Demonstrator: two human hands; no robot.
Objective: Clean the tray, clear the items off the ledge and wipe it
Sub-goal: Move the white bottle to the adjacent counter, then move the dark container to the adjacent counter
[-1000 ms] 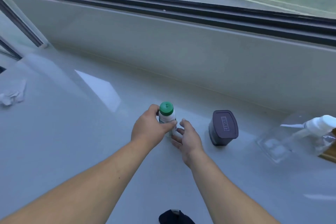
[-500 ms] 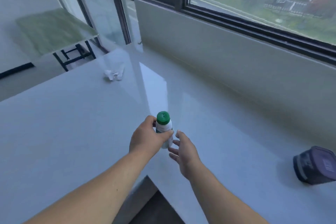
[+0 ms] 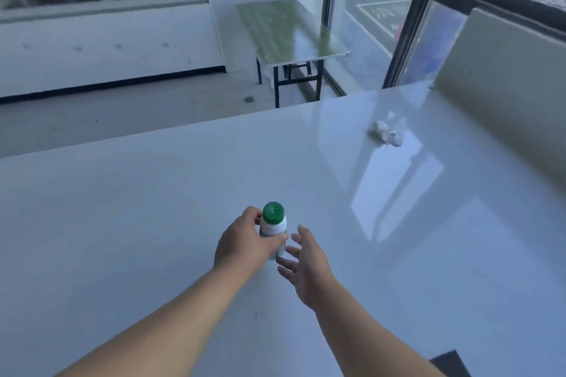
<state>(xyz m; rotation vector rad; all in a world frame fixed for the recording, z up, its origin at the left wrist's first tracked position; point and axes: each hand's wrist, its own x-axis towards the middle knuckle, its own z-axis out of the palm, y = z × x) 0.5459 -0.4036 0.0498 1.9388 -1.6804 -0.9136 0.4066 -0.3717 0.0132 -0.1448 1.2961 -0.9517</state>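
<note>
A small white bottle with a green cap (image 3: 272, 220) stands upright in my left hand (image 3: 242, 243), whose fingers wrap its body over the wide glossy white ledge (image 3: 153, 208). My right hand (image 3: 304, 266) hovers just to the right of the bottle with its fingers spread and nothing in it. A crumpled white tissue (image 3: 388, 131) lies on the ledge far to the right, near the wall panel. No tray is in view.
A grey wall panel (image 3: 505, 95) under the window borders the ledge on the right. Beyond the ledge's far edge the floor drops away, with a green-topped folding table (image 3: 291, 30) by the glass. A dark object (image 3: 450, 363) shows at the bottom right.
The view has swung left along the ledge while my left hand carried the bottle that way. The purple-lidded box and pump bottle have left the view; the tissue now lies to the right.
</note>
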